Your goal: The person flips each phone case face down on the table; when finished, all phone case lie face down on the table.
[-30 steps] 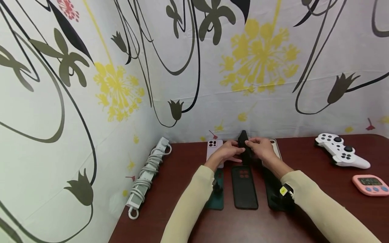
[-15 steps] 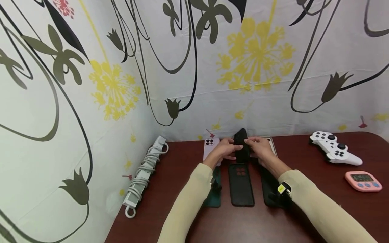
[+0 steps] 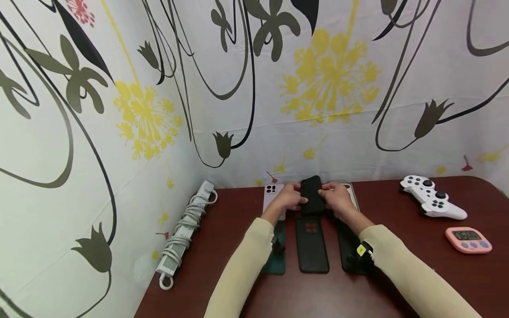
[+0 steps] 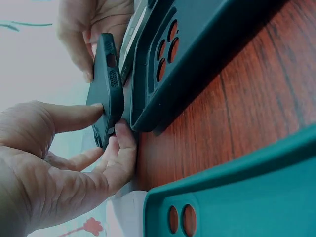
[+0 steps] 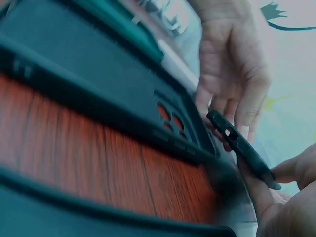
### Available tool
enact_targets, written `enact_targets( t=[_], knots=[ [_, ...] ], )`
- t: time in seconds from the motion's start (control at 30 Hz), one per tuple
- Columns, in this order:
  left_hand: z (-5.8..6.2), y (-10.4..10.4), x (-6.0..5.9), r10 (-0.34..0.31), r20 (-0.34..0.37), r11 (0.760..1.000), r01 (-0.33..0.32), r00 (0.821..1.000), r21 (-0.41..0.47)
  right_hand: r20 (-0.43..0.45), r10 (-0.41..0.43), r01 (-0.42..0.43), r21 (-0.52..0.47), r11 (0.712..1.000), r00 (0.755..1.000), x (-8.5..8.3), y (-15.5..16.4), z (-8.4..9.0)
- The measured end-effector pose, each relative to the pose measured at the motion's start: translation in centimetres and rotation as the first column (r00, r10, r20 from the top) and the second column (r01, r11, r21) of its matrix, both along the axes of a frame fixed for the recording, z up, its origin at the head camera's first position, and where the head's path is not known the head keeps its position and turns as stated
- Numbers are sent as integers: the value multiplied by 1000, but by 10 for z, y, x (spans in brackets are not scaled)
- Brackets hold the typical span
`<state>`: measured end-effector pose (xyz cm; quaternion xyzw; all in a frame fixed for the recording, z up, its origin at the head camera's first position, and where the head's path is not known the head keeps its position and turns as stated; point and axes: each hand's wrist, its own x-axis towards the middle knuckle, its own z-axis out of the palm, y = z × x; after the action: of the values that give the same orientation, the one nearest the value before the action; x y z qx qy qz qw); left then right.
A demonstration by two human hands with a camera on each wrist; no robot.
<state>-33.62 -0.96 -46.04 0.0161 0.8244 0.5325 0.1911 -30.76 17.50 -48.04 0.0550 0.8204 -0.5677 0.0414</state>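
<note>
A black phone in a dark case is held between both hands just above the back of the table. My left hand pinches its left edge between thumb and fingers. My right hand grips its right edge. In the left wrist view the black phone stands edge-on over an empty black case. In the right wrist view the black phone tilts between my left hand and my right hand.
Three empty cases lie in a row: teal, black, dark. A pink phone and a light phone lie behind them. A power strip lies left; a white controller and pink timer lie right.
The black phone has tipped from standing nearly upright to lying flatter and lower between the hands. Both hands keep their hold.
</note>
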Motion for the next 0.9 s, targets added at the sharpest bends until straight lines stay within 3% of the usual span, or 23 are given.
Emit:
enact_targets(
  t=[0.07, 0.17, 0.23, 0.37, 0.57, 0.67, 0.9],
  knots=[
    [-1, 2, 1, 12, -30, 1000, -13, 999, -28, -76, 44, -31, 165, 986, 996, 0, 1, -1],
    [-1, 6, 3, 33, -75, 998, -37, 997, -53, -187, 108, -29, 382, 924, 976, 0, 1, -1],
    [0, 7, 3, 34, -107, 995, -43, 994, -85, -217, 140, -25, 460, 887, 966, 0, 1, 0],
    [2, 7, 5, -2, -180, 979, -35, 984, -201, -188, 180, -58, 518, 853, 965, -2, -1, 2],
    [1, 7, 5, -111, -281, 908, -18, 953, -419, -136, 206, -101, 545, 833, 969, -4, -6, 5],
    [1, 9, 5, -129, -300, 878, -32, 945, -478, -134, 217, -105, 567, 817, 967, -4, -9, 5],
    [-2, 10, 7, -130, -300, 835, -59, 945, -546, -161, 221, -75, 623, 779, 962, -4, -18, 2]
  ],
)
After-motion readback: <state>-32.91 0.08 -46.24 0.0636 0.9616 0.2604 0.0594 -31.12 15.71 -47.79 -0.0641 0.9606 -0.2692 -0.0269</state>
